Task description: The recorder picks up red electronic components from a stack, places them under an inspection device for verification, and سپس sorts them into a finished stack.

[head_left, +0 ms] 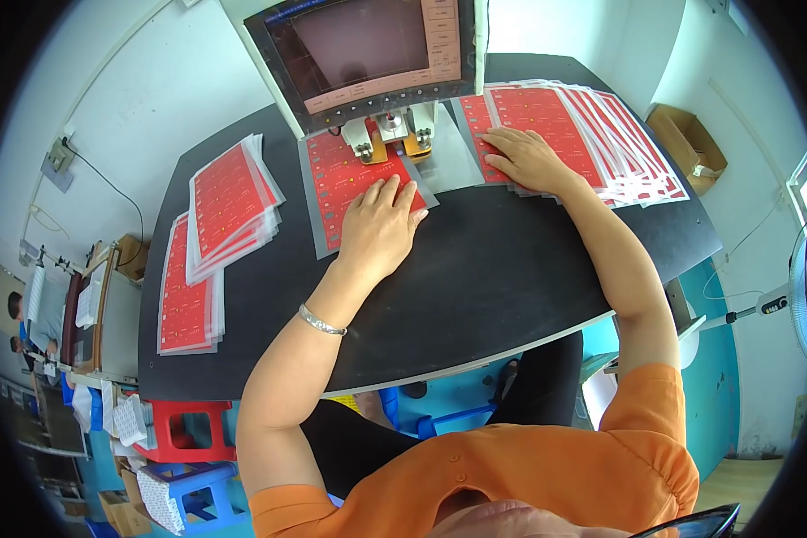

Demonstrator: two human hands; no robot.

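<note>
A red printed sheet in a clear film border is laid flat on the dark worktop, its far end slid under the small metal head of a press machine that stands at the far edge beneath a screen panel. The left hand is spread open, palm down, on the near half of this sheet, with nothing gripped. The right hand is likewise laid open and flat, to the right, on the near-left corner of a fanned stack of similar red sheets. Two further piles of red sheets are seen at the left of the worktop, well apart from both hands. A silver bracelet is worn on the left wrist. The sheet is judged to be thin, light and flexible, probably slick on its film surface, so it would likely be slid under a flat palm rather than lifted; if it is to be picked up, a pinch at the clear border or a near corner seems the best hold, since creasing could be caused by a grip in the middle. The stacked sheets may be expected to slip over each other easily.
</note>
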